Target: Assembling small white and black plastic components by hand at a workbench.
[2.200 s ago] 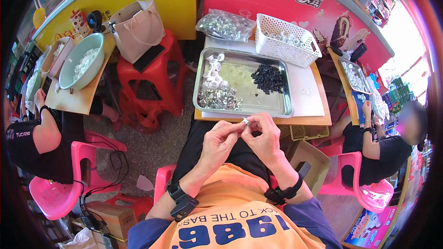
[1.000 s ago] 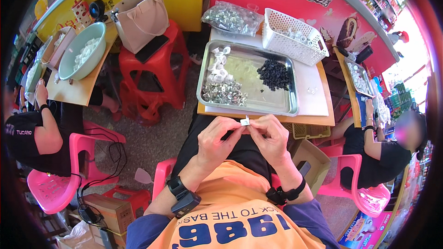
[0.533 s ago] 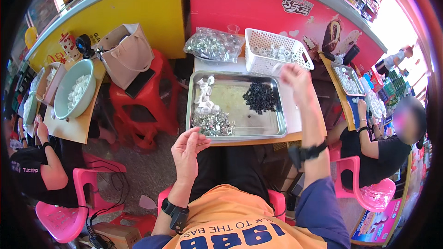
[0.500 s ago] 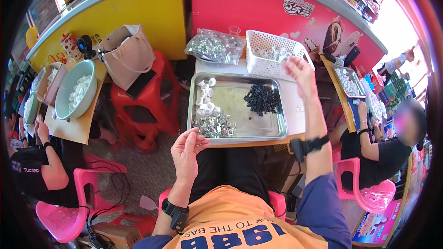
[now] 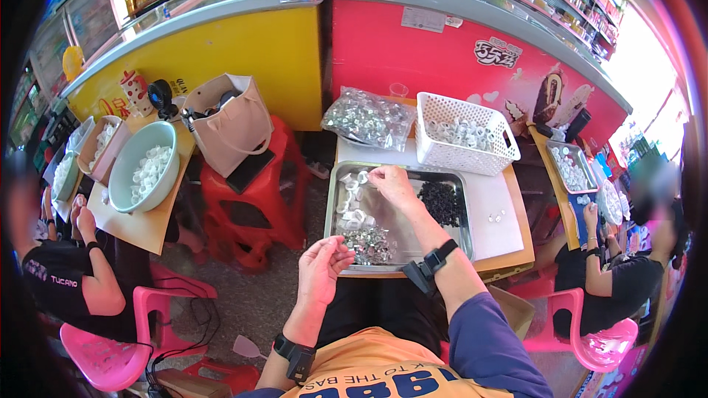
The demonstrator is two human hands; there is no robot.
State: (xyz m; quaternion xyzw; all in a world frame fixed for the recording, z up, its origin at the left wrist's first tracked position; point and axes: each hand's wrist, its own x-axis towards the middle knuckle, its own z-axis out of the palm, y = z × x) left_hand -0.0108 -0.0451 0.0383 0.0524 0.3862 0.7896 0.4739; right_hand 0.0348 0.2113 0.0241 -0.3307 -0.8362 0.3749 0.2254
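Right hand [image 5: 392, 186] over tray [image 5: 333, 206]: fingertips curl down, whatever they pinch is hidden. Left hand [image 5: 321, 271]: cupped, contents too small to tell (if any). Silver pile [image 5: 369, 245] and dark pile [image 5: 442, 203]: single pieces unresolved. Bag [image 5: 366, 119] contents a shiny blur. Co-worker at right [image 5: 627, 280]: face blurred, hands partly behind side table [image 5: 582, 199]. Person at left [image 5: 66, 280] cut by the rim.

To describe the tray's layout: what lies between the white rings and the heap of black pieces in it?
In the head view, the right hand lies between the white rings and black pieces, over bare metal tray.
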